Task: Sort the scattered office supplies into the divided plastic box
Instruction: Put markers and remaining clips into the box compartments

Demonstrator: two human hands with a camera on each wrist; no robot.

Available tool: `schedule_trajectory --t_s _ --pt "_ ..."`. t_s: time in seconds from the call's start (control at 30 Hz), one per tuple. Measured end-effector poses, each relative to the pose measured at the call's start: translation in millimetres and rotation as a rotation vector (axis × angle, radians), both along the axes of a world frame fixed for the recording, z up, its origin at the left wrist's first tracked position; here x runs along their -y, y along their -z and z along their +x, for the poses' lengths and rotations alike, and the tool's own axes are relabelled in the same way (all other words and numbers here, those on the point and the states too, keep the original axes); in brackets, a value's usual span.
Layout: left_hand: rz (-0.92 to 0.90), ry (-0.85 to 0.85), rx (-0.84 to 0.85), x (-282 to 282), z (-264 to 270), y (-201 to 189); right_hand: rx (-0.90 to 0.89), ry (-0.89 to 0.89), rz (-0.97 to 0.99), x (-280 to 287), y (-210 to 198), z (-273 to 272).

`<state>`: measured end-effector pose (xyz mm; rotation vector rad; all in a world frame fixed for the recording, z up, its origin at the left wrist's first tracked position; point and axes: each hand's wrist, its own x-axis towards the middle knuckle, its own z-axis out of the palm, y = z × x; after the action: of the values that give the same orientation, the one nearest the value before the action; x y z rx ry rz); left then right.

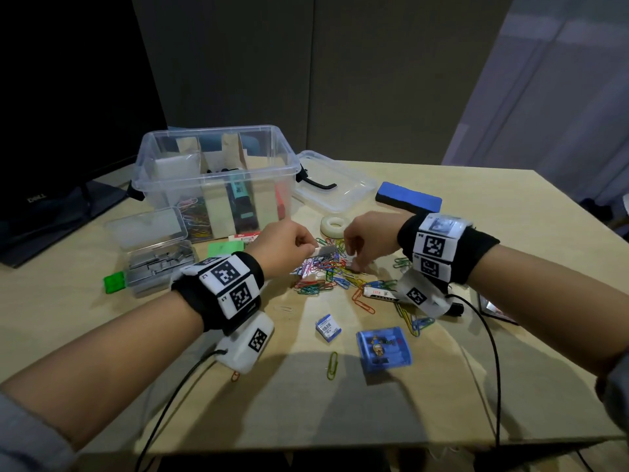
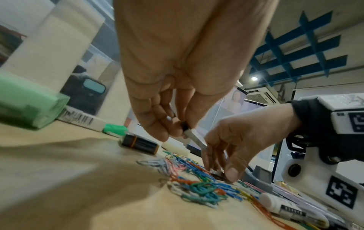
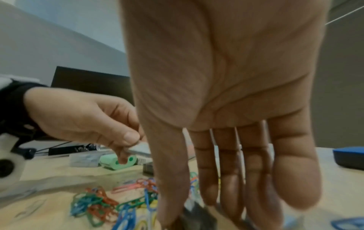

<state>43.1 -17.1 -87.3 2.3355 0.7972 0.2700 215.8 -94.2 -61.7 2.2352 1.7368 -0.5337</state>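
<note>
— Status of the hands?
— The left hand is pinching a grey staple strip above the coloured paper clips. The right hand is reaching down, fingertips closing on a small dark item there.
— And the box?
— The divided plastic box is standing behind, on the table.

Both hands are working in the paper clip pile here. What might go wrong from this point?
The left hand only pinches the silver strip at one end, so it may slip. The right hand digs into tangled paper clips and may drag several along. The glue stick beside the pile could get knocked.
</note>
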Motion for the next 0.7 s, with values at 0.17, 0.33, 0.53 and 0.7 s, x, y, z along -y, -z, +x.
schedule_trajectory --t_s 0.17,0.33,0.53,0.7 --pt "0.014 -0.009 -0.017 -4 -4 -4 0.040 -0.023 -0.018 -3 6 -7" --pt "0.018 -0.029 0.018 -13 -20 -11 0.057 -0.061 -0.002 -12 0 -13" --pt "-0.094 -0.135 0.129 -36 -70 -34 -0.466 0.090 0.272 -29 -15 -37" --pt "-0.084 -0.276 0.183 -58 -132 -51 -1.007 0.225 0.289 -51 -20 -88"
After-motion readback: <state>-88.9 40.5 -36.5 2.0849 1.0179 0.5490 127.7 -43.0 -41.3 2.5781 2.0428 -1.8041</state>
